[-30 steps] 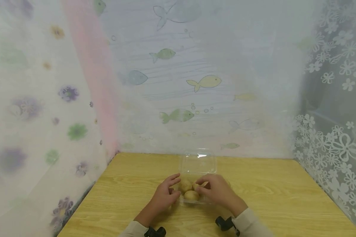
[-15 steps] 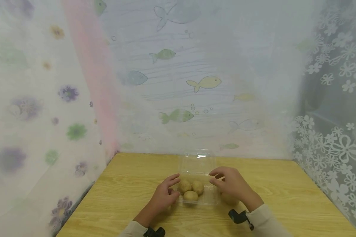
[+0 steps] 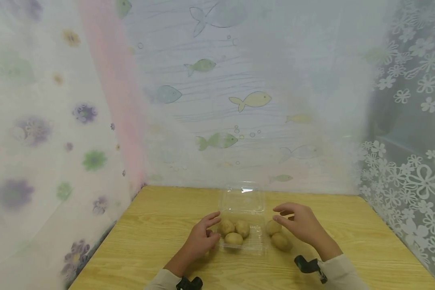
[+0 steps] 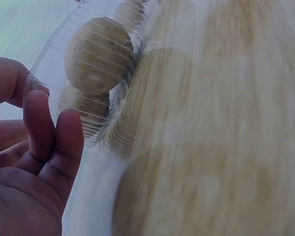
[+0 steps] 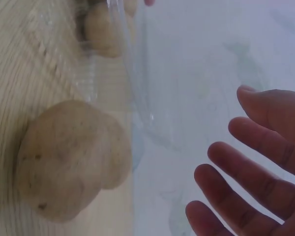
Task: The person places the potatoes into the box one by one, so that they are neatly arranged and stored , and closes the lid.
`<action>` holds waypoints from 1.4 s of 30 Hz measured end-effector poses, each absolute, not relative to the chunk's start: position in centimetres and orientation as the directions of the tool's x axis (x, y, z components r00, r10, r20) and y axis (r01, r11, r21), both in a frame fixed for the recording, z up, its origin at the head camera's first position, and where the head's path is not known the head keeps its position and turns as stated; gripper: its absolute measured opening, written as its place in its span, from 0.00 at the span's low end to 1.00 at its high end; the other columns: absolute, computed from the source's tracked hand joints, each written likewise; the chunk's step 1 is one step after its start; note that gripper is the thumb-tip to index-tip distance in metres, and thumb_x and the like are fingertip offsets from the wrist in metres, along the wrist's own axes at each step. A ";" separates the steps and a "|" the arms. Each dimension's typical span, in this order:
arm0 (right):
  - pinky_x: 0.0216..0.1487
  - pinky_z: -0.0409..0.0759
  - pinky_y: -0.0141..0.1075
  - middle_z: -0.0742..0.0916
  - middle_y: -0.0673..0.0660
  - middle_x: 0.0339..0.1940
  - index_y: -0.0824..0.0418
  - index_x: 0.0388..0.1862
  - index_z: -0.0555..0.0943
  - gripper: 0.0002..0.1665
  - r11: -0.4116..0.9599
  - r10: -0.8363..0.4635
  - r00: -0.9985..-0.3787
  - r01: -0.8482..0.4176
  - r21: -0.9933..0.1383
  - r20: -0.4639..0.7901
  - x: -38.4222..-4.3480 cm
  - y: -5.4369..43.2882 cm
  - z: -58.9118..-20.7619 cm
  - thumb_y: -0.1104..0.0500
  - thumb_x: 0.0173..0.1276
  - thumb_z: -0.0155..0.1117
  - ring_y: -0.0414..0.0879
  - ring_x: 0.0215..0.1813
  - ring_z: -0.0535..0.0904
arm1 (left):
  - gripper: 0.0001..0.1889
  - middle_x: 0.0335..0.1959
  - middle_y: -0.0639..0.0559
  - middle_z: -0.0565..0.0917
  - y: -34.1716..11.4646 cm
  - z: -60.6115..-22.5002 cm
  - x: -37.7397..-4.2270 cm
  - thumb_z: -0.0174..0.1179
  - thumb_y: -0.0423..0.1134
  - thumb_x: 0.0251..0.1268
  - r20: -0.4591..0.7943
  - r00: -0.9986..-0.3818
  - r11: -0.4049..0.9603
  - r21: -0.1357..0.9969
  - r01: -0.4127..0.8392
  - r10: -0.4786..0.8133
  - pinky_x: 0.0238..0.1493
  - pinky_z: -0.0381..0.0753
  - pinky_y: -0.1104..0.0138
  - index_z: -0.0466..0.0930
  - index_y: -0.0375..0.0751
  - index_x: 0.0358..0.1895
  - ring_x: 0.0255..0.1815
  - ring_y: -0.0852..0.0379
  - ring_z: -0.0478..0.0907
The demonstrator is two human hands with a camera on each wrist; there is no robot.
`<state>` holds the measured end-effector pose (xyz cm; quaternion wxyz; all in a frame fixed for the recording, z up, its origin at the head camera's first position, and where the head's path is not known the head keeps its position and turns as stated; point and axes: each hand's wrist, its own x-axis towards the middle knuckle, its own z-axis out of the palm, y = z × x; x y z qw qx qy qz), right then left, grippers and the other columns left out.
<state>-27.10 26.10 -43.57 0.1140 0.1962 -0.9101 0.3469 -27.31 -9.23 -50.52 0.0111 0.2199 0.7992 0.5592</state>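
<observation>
Three potatoes (image 3: pixel 234 239) lie in the left part of a clear plastic clamshell container (image 3: pixel 254 238), whose lid (image 3: pixel 242 200) stands raised at the back. My left hand (image 3: pixel 204 238) stays at the container's left side. In the left wrist view, the thumb and a fingertip meet the container's rim (image 4: pixel 33 82) and seem to pinch it. Two more potatoes (image 3: pixel 280 241) rest on the table just right of the container. Above and right of them hovers my right hand (image 3: pixel 304 222), its fingers loosely bent and holding nothing. In the right wrist view, the fingers (image 5: pixel 246 184) stay apart from the potatoes (image 5: pixel 64 162).
The wood-grain table (image 3: pixel 159 217) extends to both sides and in front of the hands. A sheet (image 3: pixel 210 100) printed with fish hangs behind it. Flower-patterned sheets (image 3: pixel 50 169) enclose the sides. Dark wrist cameras (image 3: pixel 308 265) are strapped at both cuffs.
My right hand has let go of a potato inside the container and moved right, over the two potatoes on the table. The left hand has kept its place.
</observation>
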 end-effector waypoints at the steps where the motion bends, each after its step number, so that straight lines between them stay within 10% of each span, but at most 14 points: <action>1: 0.48 0.88 0.40 0.89 0.52 0.56 0.51 0.55 0.88 0.17 0.682 -0.270 -0.901 -0.429 -0.593 0.340 -27.1 26.4 -43.6 0.48 0.71 0.71 0.55 0.55 0.87 | 0.31 0.80 0.45 0.65 -9.2 -50.5 -27.3 0.56 0.28 0.72 0.229 -0.903 0.277 0.899 0.340 0.365 0.25 0.81 0.67 0.65 0.36 0.78 0.18 0.66 0.69; 42: 0.40 0.84 0.37 0.88 0.56 0.48 0.61 0.55 0.86 0.24 0.576 -0.454 -0.891 -0.285 -0.766 -0.011 -27.0 30.6 -47.0 0.48 0.66 0.76 0.49 0.43 0.85 | 0.31 0.82 0.44 0.62 -8.6 -49.7 -25.8 0.56 0.27 0.72 0.211 -0.909 0.293 0.899 0.325 0.360 0.24 0.79 0.69 0.65 0.34 0.78 0.16 0.67 0.66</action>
